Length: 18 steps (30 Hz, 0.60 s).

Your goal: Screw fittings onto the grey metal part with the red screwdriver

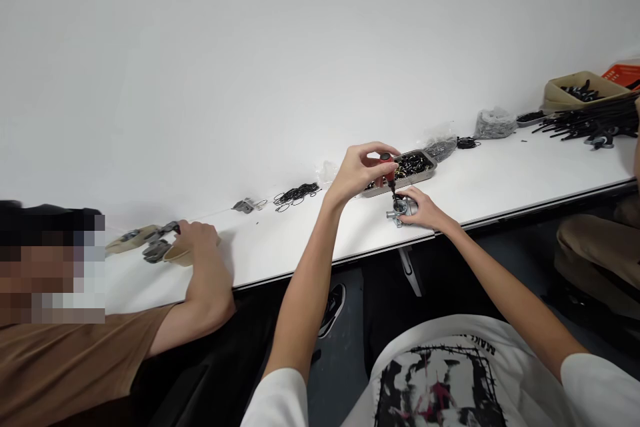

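My left hand (361, 170) grips a screwdriver (387, 163) by its red and black handle, thumb and fingers closed round it. The screwdriver points down, its tip at a small silver metal part that looks like a carburetor (397, 215). That part rests on the white table near the front edge. My right hand (424, 209) is closed round its right side and steadies it. Just behind both hands lies a metal tray (425, 177) filled with small black and brass-coloured pieces. Where the screwdriver tip meets the part is too small to make out.
Black rubber rings (296, 195) lie left of the tray, clear plastic bags (440, 145) behind it. Farther right are black cable-like parts (593, 119) and a beige bin (570, 95). On the left, a co-worker's hand (197, 238) is over a beige container (177, 255). The white table (520, 177) runs along the wall.
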Tool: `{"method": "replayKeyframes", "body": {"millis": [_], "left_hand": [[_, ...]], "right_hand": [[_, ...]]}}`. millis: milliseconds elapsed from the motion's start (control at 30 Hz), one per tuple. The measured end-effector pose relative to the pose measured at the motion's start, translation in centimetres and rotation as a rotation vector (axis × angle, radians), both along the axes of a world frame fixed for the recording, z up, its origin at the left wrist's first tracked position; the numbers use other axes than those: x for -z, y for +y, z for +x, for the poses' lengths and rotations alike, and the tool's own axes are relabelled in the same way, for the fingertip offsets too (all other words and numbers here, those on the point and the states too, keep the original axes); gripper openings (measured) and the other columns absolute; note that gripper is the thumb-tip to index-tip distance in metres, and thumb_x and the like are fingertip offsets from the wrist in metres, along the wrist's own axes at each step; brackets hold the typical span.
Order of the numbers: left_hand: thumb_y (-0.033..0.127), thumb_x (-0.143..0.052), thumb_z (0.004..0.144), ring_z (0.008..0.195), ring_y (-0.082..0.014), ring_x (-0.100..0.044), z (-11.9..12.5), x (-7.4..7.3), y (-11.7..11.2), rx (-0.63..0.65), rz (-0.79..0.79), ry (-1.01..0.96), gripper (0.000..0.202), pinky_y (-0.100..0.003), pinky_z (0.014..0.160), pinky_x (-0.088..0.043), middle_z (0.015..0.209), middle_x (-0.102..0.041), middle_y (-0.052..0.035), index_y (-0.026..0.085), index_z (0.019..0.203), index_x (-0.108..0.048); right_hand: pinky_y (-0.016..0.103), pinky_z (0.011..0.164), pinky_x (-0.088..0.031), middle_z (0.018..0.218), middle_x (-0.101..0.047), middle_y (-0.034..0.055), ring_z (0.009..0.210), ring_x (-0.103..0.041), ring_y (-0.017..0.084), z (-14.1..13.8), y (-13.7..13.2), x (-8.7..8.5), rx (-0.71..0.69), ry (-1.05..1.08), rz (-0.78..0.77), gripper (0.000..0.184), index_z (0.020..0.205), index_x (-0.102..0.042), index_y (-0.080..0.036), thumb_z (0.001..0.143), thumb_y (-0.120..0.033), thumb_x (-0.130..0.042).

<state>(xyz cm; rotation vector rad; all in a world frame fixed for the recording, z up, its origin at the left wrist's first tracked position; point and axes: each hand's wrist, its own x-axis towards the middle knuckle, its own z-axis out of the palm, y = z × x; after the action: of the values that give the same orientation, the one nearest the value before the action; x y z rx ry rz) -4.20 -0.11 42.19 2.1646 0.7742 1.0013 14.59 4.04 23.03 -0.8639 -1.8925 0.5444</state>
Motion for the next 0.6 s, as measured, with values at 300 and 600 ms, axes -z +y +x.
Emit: {"method": "replayKeyframes", "body": {"millis": [300, 600], "left_hand": [[0.025, -0.069, 0.082, 0.066, -0.0117, -0.064, 0.01, -0.26, -0.15, 0.034, -0.016, 0.002, 0.020, -0.025, 0.051, -0.051, 0.081, -0.068, -0.0034, 0.018, 0.101, -0.070], [0.023, -0.069, 0.081, 0.069, -0.0122, -0.066, 0.06, -0.14, -0.04, 0.049, -0.020, 0.000, 0.022, -0.025, 0.053, -0.052, 0.084, -0.068, -0.0034, 0.019, 0.103, -0.069]], "right_hand": [[0.044, 0.103, -0.050, 0.122, -0.059, 0.0075, 0.114, -0.061, 0.026, -0.03, 0.23, 0.19, 0.006, -0.005, 0.001, 0.060, 0.131, -0.062, -0.022, 0.075, -0.033, -0.079], [0.043, 0.102, -0.051, 0.120, -0.059, 0.0073, 0.113, -0.061, 0.025, -0.12, 0.22, 0.22, 0.013, -0.009, 0.007, 0.061, 0.132, -0.062, -0.022, 0.075, -0.034, -0.079]]}}
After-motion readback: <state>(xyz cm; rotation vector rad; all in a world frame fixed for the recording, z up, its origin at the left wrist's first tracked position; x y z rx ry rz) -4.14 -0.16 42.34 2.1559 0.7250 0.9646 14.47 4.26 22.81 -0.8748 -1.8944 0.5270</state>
